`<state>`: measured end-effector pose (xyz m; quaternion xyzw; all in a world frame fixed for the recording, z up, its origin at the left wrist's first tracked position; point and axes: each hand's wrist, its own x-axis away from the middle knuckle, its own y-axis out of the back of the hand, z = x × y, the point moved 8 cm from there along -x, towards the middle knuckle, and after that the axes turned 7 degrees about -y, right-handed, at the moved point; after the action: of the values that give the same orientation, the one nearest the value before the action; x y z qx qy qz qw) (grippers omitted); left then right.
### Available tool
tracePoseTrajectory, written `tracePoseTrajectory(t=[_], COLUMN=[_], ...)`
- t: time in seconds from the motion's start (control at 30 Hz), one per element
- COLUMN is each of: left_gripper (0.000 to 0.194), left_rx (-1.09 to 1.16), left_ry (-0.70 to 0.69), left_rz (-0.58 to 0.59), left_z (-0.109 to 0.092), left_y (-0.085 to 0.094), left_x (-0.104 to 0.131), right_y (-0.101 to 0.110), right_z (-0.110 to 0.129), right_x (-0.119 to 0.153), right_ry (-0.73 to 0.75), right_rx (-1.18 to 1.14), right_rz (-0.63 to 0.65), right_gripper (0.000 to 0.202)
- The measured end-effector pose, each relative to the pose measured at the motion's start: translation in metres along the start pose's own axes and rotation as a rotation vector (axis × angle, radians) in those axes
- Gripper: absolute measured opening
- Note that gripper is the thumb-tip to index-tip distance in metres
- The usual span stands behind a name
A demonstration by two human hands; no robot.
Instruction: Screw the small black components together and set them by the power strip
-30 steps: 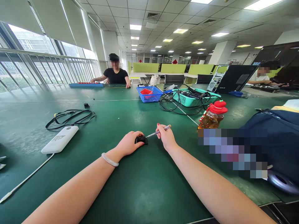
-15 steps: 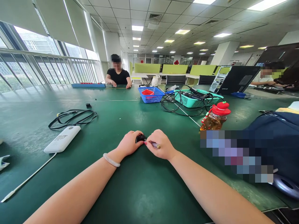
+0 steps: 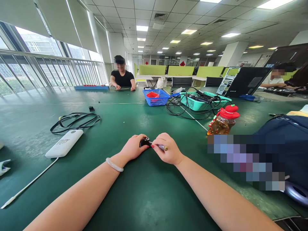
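While the left hand has its grip closed on the small black part, thumb on the near side, fingers over the far side, the right hand has its grip closed round a pen-like tool, shaft end toward the part. Part sits low at the desk, between the two grips, at the left fingertips. To do it well: pin the part firmly so it can't rock, get the shaft lined up before loading it, and work from the right fingers with light pressure. Tool lies slanted, so a slip would probably run at the left fingertips; best to have them off that line. Hard to read: the tip contact. Too small and crowded by fingers, can't tell if it's seated. Left fingers cover much of the part, so no clear shape. Right fingers hide part of the tool; screwdriver is my guess only. Right of the right grip there's a pixelated patch; the bottle beyond loses its base to it. White thing far left of the left grip is cut off, no ID.
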<state>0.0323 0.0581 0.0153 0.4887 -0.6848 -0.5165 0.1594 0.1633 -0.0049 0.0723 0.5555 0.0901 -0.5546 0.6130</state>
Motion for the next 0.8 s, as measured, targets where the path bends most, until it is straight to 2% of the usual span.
tracePoseTrajectory(t=[0.17, 0.37, 0.57, 0.63, 0.8], left_gripper=[0.034, 0.032, 0.035, 0.036, 0.036], left_rx=[-0.025, 0.000, -0.019, -0.023, -0.001], left_ry=[-0.018, -0.024, -0.027, -0.029, -0.021], left_rz=[0.000, 0.019, 0.039, 0.034, 0.040], left_z=[-0.002, -0.001, -0.002, -0.002, -0.002], left_y=[0.000, -0.001, 0.000, 0.001, 0.001], left_x=[0.000, -0.001, 0.000, 0.001, 0.001], right_y=[0.007, 0.005, 0.016, 0.015, -0.001], right_z=[-0.011, -0.040, -0.063, -0.065, -0.064], right_x=[0.000, 0.000, 0.007, 0.009, 0.009], right_ry=[-0.133, -0.394, -0.652, -0.690, -0.699], right_rx=[-0.035, -0.041, -0.052, -0.091, -0.204], right_rz=[-0.096, -0.105, -0.216, -0.219, -0.125], right_gripper=[0.019, 0.026, 0.039, 0.041, 0.039])
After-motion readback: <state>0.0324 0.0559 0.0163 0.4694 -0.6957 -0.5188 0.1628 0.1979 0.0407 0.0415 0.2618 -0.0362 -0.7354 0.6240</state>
